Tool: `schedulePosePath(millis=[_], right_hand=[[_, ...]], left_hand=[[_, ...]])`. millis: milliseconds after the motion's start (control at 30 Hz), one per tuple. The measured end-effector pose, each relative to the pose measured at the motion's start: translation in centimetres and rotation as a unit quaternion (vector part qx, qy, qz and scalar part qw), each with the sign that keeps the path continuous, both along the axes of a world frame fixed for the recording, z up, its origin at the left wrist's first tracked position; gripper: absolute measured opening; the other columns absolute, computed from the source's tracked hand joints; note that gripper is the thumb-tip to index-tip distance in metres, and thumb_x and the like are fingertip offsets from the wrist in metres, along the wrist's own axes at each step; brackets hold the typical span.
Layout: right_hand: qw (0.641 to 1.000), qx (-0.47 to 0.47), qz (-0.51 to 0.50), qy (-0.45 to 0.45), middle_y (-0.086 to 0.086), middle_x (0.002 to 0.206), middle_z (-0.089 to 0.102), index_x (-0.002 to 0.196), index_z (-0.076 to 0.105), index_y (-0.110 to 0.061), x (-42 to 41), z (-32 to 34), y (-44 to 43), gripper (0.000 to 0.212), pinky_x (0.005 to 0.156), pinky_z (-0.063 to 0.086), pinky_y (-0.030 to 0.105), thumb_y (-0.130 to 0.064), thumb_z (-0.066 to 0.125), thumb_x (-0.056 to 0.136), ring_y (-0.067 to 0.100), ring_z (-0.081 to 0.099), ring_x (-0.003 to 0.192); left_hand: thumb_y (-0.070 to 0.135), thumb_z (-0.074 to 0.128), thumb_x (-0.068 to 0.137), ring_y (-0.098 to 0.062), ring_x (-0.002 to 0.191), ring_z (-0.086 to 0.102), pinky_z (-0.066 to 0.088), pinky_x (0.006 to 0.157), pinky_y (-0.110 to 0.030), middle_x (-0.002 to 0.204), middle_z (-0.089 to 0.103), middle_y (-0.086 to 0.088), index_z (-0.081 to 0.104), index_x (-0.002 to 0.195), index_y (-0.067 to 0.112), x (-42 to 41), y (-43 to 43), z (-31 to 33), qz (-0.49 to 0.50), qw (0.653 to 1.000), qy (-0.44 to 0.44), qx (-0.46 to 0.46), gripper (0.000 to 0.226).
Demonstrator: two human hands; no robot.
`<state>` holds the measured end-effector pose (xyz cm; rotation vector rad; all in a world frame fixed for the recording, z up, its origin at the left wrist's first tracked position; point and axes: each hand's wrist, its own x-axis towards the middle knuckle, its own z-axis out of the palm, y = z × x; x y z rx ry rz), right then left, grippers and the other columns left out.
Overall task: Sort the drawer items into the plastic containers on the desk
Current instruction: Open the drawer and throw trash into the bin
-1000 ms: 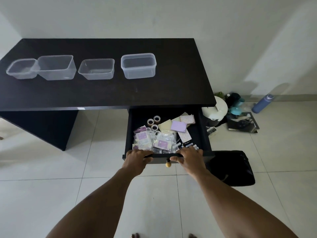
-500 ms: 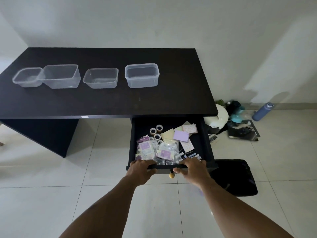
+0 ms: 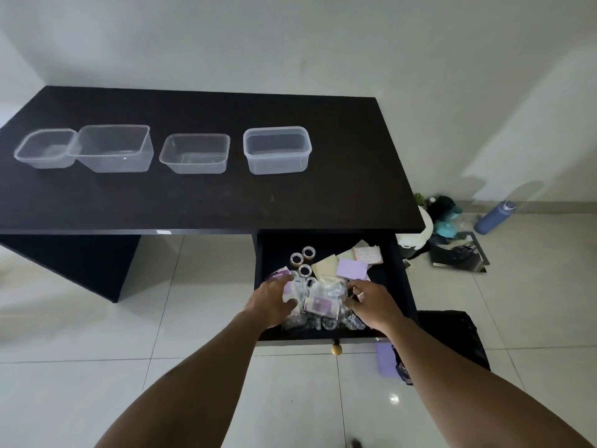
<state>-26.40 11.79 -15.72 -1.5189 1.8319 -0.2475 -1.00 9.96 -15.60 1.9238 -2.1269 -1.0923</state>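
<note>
Four containers (image 3: 277, 163) on surface (image 3: 226, 195). In one drawer (image 3: 389, 279): left hand (image 3: 271, 302), right hand (image 3: 374, 303), fingers curled among packets (image 3: 321, 305), grip unclear; three tape rolls (image 3: 304, 270) beyond.

You are facing: four containers (image 3: 193, 163) lining the desk's (image 3: 290, 205) left half; drawer (image 3: 395, 286) hanging under its front-right corner, holding packets (image 3: 323, 303).

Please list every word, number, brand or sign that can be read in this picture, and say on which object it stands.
No text can be read anywhere.
Purple labels on the packets in the drawer: blurred, unreadable.
Pink patterned pad: print too small.
Blue bottle: no marking visible.
</note>
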Motion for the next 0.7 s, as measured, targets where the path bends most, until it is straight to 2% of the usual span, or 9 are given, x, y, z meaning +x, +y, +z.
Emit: schedulePosePath(millis=[100, 200, 333, 433, 567, 700], right_hand=[[0.999, 0.006, 0.032, 0.006, 0.001, 0.125, 0.065, 0.133, 0.06, -0.025, 0.0, -1.7, -2.5, 0.045, 0.085, 0.052, 0.027, -0.028, 0.071, 0.089, 0.016, 0.064, 0.103], [0.996, 0.018, 0.086, 0.022, 0.0, 0.128, 0.062, 0.138, 0.053, -0.03, 0.0, -3.2, -4.8, 0.055, 0.094, 0.052, 0.034, -0.031, 0.073, 0.087, 0.019, 0.062, 0.113], [0.985, 0.02, 0.168, 0.042, -0.003, 0.142, 0.051, 0.144, 0.045, -0.033, 0.4, -4.8, -6.7, 0.066, 0.1, 0.045, 0.034, -0.032, 0.074, 0.084, 0.017, 0.048, 0.13], [0.966, 0.008, 0.241, 0.091, -0.005, 0.15, 0.044, 0.148, 0.039, -0.032, 0.8, -5.9, -7.3, 0.078, 0.105, 0.037, 0.039, -0.031, 0.076, 0.08, 0.019, 0.037, 0.138], [0.95, -0.033, 0.27, 0.157, -0.002, 0.14, 0.052, 0.147, 0.039, -0.029, 1.4, -6.7, -7.8, 0.079, 0.098, 0.034, 0.044, -0.028, 0.076, 0.078, 0.023, 0.04, 0.13], [0.951, -0.027, 0.256, 0.169, 0.001, 0.127, 0.061, 0.146, 0.041, -0.028, 1.7, -7.0, -7.7, 0.076, 0.094, 0.034, 0.043, -0.02, 0.074, 0.077, 0.025, 0.045, 0.124]], left_hand=[[0.035, 0.069, 0.087, -0.027, 0.122, 0.058, 0.049, 0.101, -0.04, 0.139, 0.058, -0.005, 0.045, 0.145, 0.029, -0.9, -2.5, -1.4, -0.017, 1.0, -0.017, -0.017, 0.062], [0.032, 0.071, 0.085, -0.028, 0.12, 0.058, 0.049, 0.1, -0.041, 0.136, 0.056, -0.007, 0.044, 0.146, 0.027, -1.9, -4.7, -2.7, -0.024, 0.999, -0.036, -0.019, 0.066], [0.034, 0.077, 0.081, -0.032, 0.124, 0.055, 0.047, 0.103, -0.042, 0.145, 0.048, -0.012, 0.039, 0.149, 0.021, -2.4, -6.9, -4.0, -0.045, 0.997, -0.069, 0.001, 0.079], [0.038, 0.082, 0.075, -0.033, 0.13, 0.049, 0.045, 0.106, -0.044, 0.149, 0.044, -0.012, 0.032, 0.152, 0.019, -2.5, -7.5, -5.1, -0.051, 0.993, -0.103, 0.032, 0.094], [0.039, 0.084, 0.072, -0.033, 0.125, 0.055, 0.048, 0.102, -0.044, 0.142, 0.051, -0.01, 0.027, 0.154, 0.027, -2.8, -7.4, -6.3, -0.063, 0.986, -0.144, 0.062, 0.1], [0.033, 0.081, 0.073, -0.033, 0.12, 0.057, 0.051, 0.098, -0.044, 0.134, 0.055, -0.009, 0.033, 0.151, 0.029, -3.4, -6.7, -6.4, -0.072, 0.984, -0.164, 0.018, 0.091]])
